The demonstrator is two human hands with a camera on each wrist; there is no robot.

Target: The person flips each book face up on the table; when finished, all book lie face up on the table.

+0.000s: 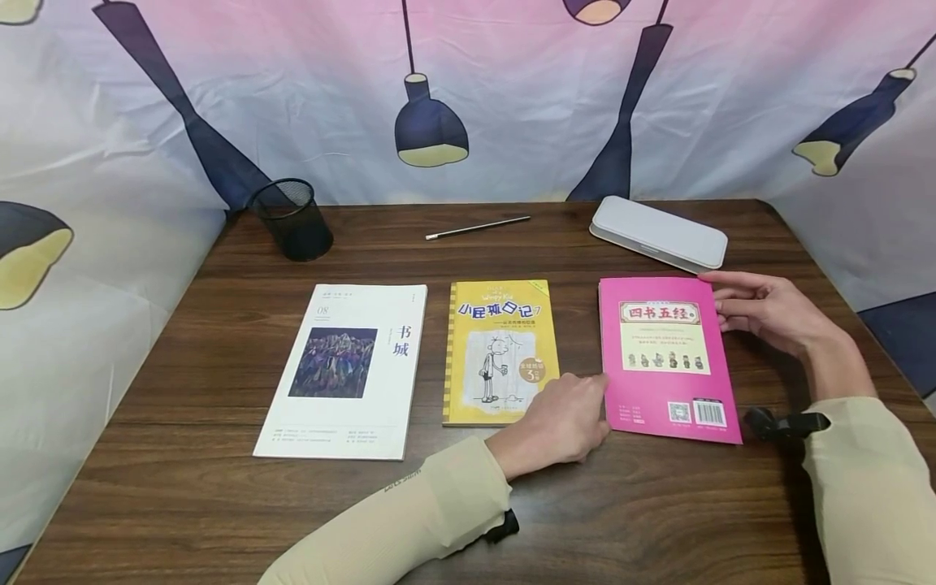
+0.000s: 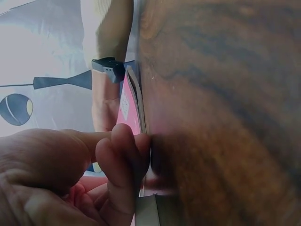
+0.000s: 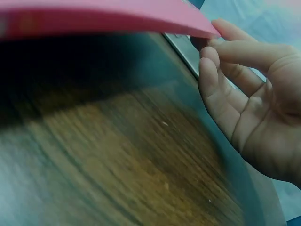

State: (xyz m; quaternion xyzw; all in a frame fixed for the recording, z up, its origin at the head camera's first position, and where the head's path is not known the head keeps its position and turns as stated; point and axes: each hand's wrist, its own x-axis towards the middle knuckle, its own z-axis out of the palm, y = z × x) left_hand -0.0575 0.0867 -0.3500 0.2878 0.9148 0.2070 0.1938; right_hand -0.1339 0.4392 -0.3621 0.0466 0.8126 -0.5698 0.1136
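A pink book [image 1: 664, 406] with Chinese characters and a barcode on its cover lies between both hands on the right side of the table. My left hand [image 1: 557, 422] holds its left edge with curled fingers; part of that contact is hidden. Those bent fingers [image 2: 117, 160] are low by the tabletop in the left wrist view. At the far right corner, the right hand [image 1: 768, 313] pinches the book between thumb and fingers. In the right wrist view, that side of the book [image 3: 117, 16] is raised above the table, with a dark shadow beneath.
A yellow comic book [image 1: 500, 325] lies partly behind the left hand. Farther left is a white magazine [image 1: 398, 390]. Along the back stand or lie a black mesh pen cup [image 1: 303, 231], a thin pen [image 1: 478, 227] and a white pencil case [image 1: 658, 231], close beyond the pink book.
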